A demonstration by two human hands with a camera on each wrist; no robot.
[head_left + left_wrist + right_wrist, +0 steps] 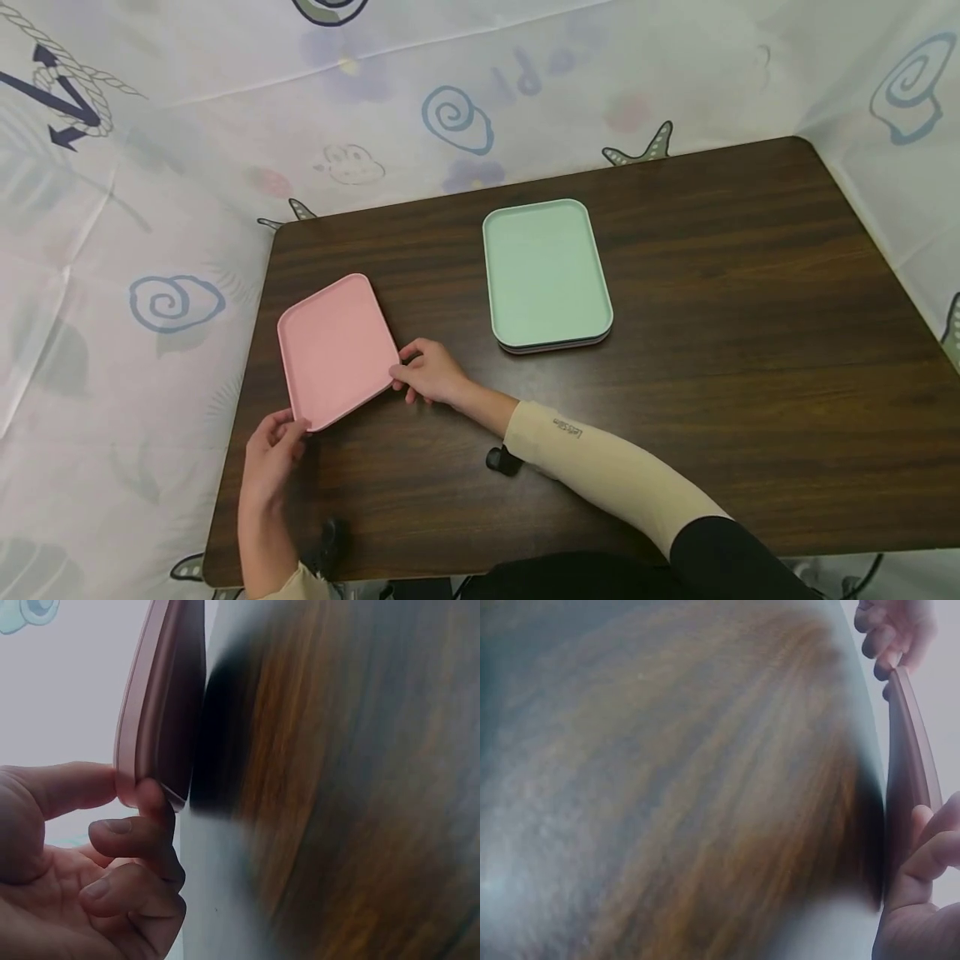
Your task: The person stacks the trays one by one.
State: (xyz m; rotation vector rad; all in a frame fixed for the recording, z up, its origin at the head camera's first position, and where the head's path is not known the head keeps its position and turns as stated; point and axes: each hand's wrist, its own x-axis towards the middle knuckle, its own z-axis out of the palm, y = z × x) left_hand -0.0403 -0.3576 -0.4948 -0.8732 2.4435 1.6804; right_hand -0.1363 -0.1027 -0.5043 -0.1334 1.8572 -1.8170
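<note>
A pink rectangular tray with rounded corners lies at a slant over the left part of the table. My left hand pinches its near left corner between thumb and fingers. At the near right corner, my right hand pinches the rim. The left wrist view shows the tray's edge in bands, with a fingertip under it; whether more than one tray is there I cannot tell. A gap shows between the tray's underside and the table in that view. To the right sits a light green tray on top of a stack.
The dark wood-grain table extends far to the right. White printed cloth hangs behind it and at both sides. A small black object shows beneath my right forearm, and a dark one beside the left.
</note>
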